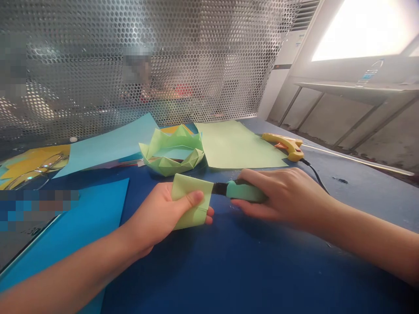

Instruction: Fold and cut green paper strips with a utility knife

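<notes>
My left hand (160, 213) holds a folded light green paper piece (191, 205) just above the dark blue table (248, 270), thumb pressed on its front. My right hand (281, 196) grips a mint green utility knife (244, 191) by its handle. The knife's dark tip points left and meets the right edge of the folded paper. Behind both hands sits a folded green paper crown-like box (172, 152).
A flat light green sheet (235, 144) lies behind the knife. A yellow glue gun (286, 146) with a black cord rests at right. Blue sheets (108, 146) and yellow paper (29, 163) lie at left, with glasses (36, 172). A perforated metal screen (163, 56) closes the back.
</notes>
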